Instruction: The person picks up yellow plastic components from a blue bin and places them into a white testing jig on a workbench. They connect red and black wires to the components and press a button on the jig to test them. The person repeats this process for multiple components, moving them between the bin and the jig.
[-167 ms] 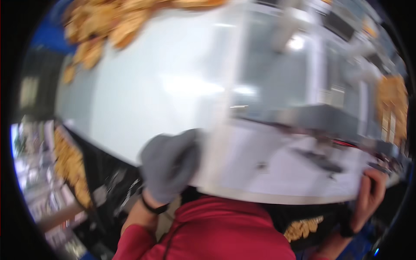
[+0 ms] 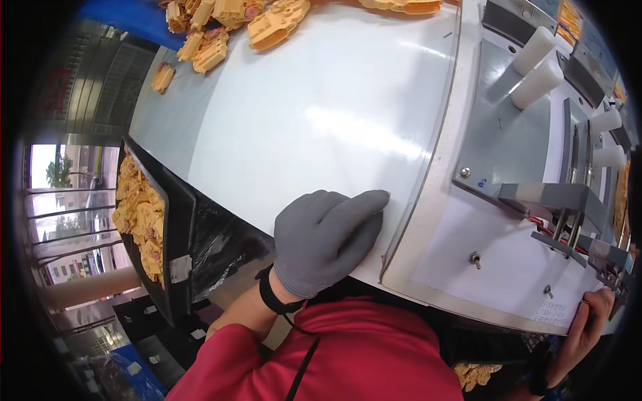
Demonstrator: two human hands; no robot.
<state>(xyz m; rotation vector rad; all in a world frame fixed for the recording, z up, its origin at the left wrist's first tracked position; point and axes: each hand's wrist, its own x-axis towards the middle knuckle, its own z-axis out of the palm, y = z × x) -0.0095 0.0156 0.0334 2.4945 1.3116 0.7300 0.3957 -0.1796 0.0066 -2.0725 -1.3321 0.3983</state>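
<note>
My left hand (image 2: 324, 244), in a grey knitted glove, is over the front edge of the white tabletop (image 2: 267, 147). Its fingers are bent and pressed together; anything inside them is hidden. To its right, apart from it, runs the pale edge of a raised white board (image 2: 418, 230). This carries a grey metal plate (image 2: 491, 134), white cylinders (image 2: 538, 83) and a toggle switch (image 2: 475, 259). At the board's right front corner my bare right hand (image 2: 592, 313) has its fingers curled against the edge, close to a grey clamp-like fixture (image 2: 562, 207). What they grip cannot be made out.
Several yellow-orange moulded plastic parts (image 2: 277, 23) lie along the far left of the tabletop. A black bin (image 2: 180, 227) full of similar parts (image 2: 142, 214) stands at the left, beside black plastic film (image 2: 227, 247). More parts (image 2: 476, 375) show below the board.
The view has swung, shifting the tabletop and board rightward in the picture, and the blur has cleared. My left hand appears farther right. My right hand remains at the board's right corner.
</note>
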